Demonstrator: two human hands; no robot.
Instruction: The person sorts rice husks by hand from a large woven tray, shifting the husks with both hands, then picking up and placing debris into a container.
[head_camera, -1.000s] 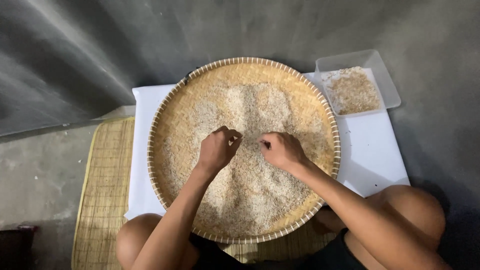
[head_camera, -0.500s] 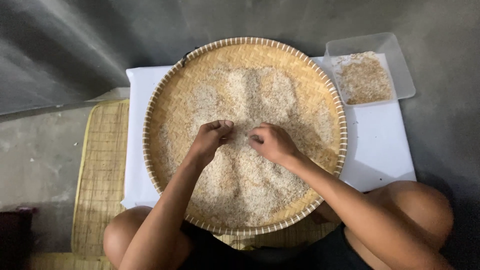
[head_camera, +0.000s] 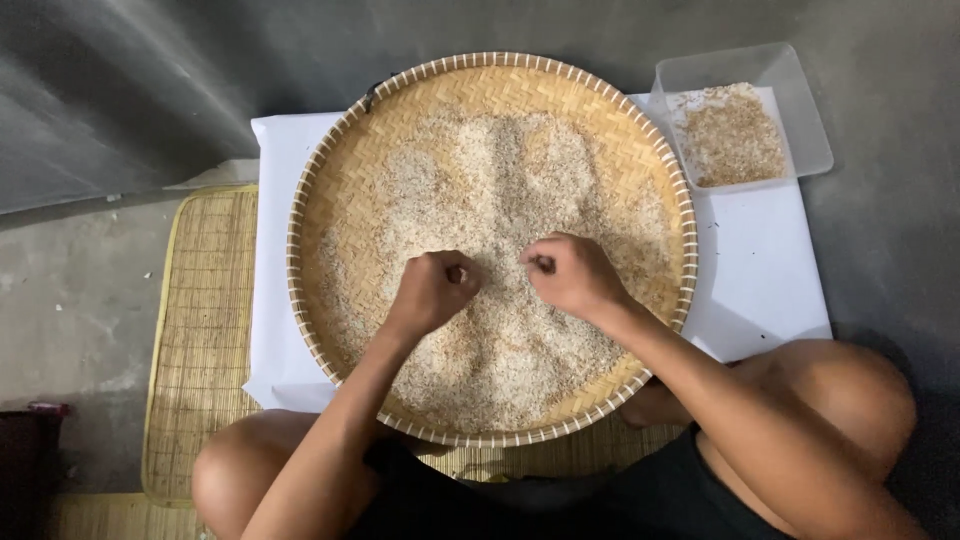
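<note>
A wide round woven bamboo tray (head_camera: 318, 210) lies on a white sheet in front of my knees. A layer of pale rice grains (head_camera: 500, 190) covers its floor. My left hand (head_camera: 433, 287) rests on the grains near the tray's middle, fingers curled in with the tips pinched together. My right hand (head_camera: 570, 272) sits just to its right in the same curled pose, a small gap between the two. Whether either pinch holds a grain is too small to tell.
A clear plastic box (head_camera: 812, 120) with brownish husks and bits stands at the back right on the white sheet (head_camera: 760, 270). A woven straw mat (head_camera: 200, 340) lies under the sheet at the left. Grey concrete floor surrounds everything.
Both hands have drawn toward me over the grains and stay close together. The view has shifted, so the tray now sits higher in the frame.
</note>
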